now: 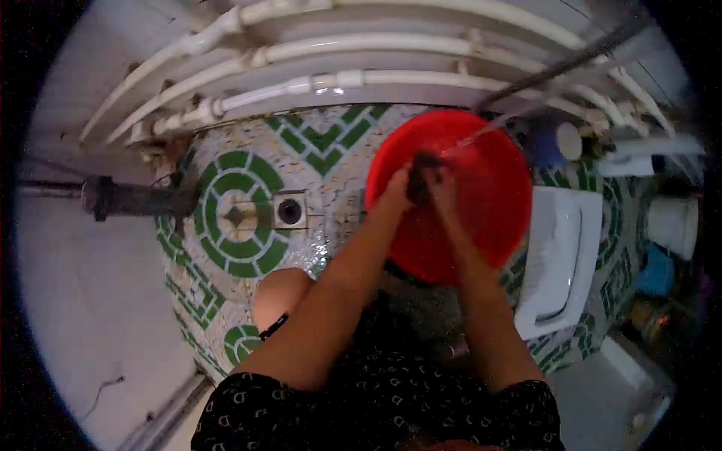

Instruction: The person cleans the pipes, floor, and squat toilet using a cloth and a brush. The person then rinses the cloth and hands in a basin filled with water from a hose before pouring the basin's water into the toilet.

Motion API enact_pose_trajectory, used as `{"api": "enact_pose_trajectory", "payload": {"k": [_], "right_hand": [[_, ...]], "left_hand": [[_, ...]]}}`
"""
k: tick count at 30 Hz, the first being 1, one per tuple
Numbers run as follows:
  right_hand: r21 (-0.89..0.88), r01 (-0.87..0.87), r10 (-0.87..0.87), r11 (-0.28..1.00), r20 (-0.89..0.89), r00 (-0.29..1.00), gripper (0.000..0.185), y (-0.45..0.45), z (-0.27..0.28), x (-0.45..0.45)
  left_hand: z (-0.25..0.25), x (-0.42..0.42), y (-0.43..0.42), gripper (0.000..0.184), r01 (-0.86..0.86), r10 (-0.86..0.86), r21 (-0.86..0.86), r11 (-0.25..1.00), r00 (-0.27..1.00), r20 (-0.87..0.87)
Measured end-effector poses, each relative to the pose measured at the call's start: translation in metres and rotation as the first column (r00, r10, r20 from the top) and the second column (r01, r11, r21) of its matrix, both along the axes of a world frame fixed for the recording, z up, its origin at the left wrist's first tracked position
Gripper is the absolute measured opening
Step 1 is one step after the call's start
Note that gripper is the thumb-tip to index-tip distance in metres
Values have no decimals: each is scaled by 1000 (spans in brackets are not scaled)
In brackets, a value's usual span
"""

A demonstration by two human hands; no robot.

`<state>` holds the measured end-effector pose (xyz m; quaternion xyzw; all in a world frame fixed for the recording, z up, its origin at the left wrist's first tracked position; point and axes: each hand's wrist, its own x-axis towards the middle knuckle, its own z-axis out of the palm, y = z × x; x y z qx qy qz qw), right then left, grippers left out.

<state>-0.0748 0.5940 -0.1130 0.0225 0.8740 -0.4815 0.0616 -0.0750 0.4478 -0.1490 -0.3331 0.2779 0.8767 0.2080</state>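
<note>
Both my hands are over a large red basin (515, 225) on the tiled floor. Between them is a small dark thing (426, 160), too blurred to name. My left hand (401, 185) closes on its left side, and my right hand (442, 185) grips it from the right. A thin stream of water (474, 138) comes in from the upper right and falls at the hands. Much of the dark thing is covered by my fingers.
White pipes (361, 46) run along the wall behind the basin. A floor drain (290, 211) lies to the left, and a white squat toilet (530, 289) to the right. A blue container (547, 146) stands by the basin's right rim. My bare knee (280, 295) is at lower left.
</note>
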Motion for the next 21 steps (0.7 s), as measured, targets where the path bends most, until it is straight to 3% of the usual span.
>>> {"api": "enact_pose_trajectory", "payload": {"k": [3, 5, 6, 8, 11, 12, 14, 16, 17, 19, 21], "right_hand": [[-30, -59, 48, 998, -285, 957, 28, -56, 77, 39], [64, -33, 57, 997, -431, 900, 26, -55, 65, 31], [55, 72, -53, 996, -295, 954, 28, -31, 32, 8], [-265, 272, -272, 925, 37, 962, 28, -2, 39, -14], [8, 293, -294, 956, 40, 955, 34, -38, 77, 10], [29, 176, -173, 984, -101, 980, 35, -61, 86, 34], [80, 58, -43, 995, -174, 984, 37, -58, 67, 40], [97, 49, -44, 994, -52, 998, 38, -14, -3, 0], [303, 51, -70, 951, 54, 996, 37, 18, -3, -30], [442, 146, -223, 885, 128, 967, 36, 45, 16, -37], [324, 381, -422, 866, 62, 905, 36, 55, 39, -28]], "left_hand": [[3, 6, -7, 41, 22, -23, 47, 999, 1000, 21], [0, 8, 15, 40, 50, -51, 36, 998, 998, 44], [9, 5, 24, 40, 57, -59, 38, 998, 997, 50], [10, 1, 43, 39, 67, -70, 56, 996, 996, 48], [5, -5, 31, 37, 78, -81, 107, 991, 996, 22], [5, -4, 21, 37, 70, -72, 93, 993, 997, 23], [10, -2, 20, 36, 57, -58, 30, 998, 998, 33], [22, -4, 28, 35, 29, -22, -151, 988, 999, 47], [30, -6, 29, 34, 30, -20, -240, 970, 999, 46], [41, -12, 20, 33, 58, -45, -344, 937, 998, 44], [48, -11, 12, 32, 24, -19, -293, 956, 1000, 18]]}}
